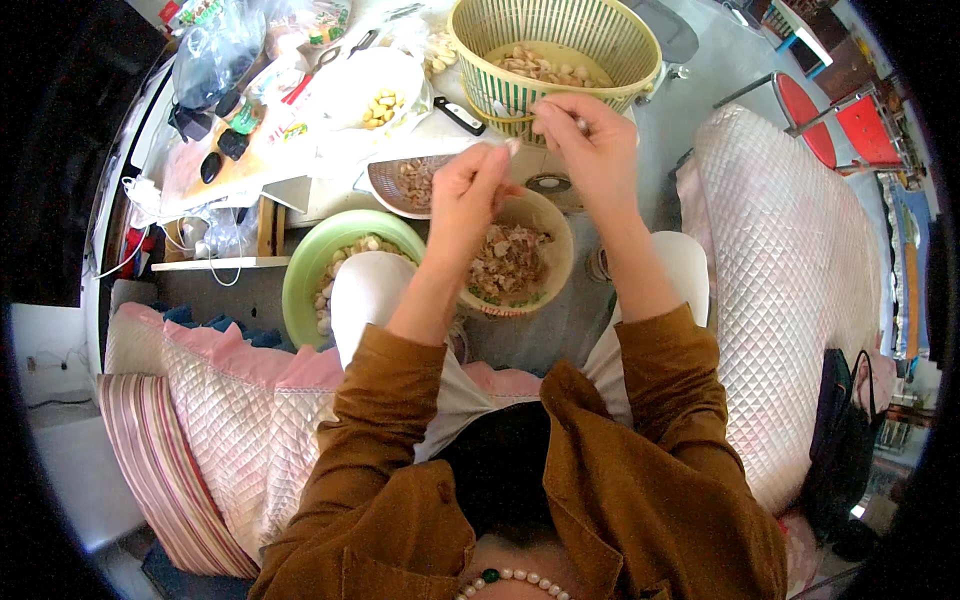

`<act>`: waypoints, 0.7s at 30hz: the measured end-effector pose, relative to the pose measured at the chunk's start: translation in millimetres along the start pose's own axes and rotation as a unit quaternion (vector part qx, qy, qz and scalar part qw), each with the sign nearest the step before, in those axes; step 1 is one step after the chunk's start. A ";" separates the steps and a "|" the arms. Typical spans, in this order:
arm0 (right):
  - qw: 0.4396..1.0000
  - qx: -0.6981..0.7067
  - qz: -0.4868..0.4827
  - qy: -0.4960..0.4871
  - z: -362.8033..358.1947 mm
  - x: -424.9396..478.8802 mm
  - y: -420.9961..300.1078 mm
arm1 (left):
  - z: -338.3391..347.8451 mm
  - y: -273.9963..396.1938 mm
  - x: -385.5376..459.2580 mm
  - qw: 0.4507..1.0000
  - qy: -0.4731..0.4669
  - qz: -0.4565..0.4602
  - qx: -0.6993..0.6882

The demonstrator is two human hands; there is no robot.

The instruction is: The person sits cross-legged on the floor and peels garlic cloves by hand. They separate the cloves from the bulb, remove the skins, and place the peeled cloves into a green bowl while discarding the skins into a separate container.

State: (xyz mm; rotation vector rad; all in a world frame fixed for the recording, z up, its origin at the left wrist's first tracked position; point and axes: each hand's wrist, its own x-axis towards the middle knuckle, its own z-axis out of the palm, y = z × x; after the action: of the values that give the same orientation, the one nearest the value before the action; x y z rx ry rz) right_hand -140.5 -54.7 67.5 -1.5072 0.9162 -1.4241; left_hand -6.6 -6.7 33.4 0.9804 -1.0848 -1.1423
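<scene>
My left hand is raised over a cream bucket of papery garlic skins. A small pale piece, apparently a garlic clove, shows at its fingertips. My right hand is just in front of a slatted plastic basket, thumb and fingers pinched together. Something small shows between its fingers, too blurred to name. Unpeeled cloves lie in the basket. Left of my left hand, a colander holds more cloves, partly hidden. Whole garlic bulbs fill a green basin beside my left knee.
A black-handled knife lies on the table by the basket. Yellowish peeled cloves sit on white plastic farther left. Plastic bags, a jar and scissors crowd the table's left. A red chair stands at right.
</scene>
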 end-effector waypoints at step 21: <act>0.925 0.308 0.187 -0.121 -4.3 -0.3 1.9 | 6.0 10.6 5.9 0.992 -0.035 0.098 0.070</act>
State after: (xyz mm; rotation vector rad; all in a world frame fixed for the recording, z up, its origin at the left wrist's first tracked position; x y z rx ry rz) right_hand -144.7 -55.5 65.6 -0.9419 0.4944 -1.0730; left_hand -9.9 -11.1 45.7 0.9247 -1.3012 -0.9569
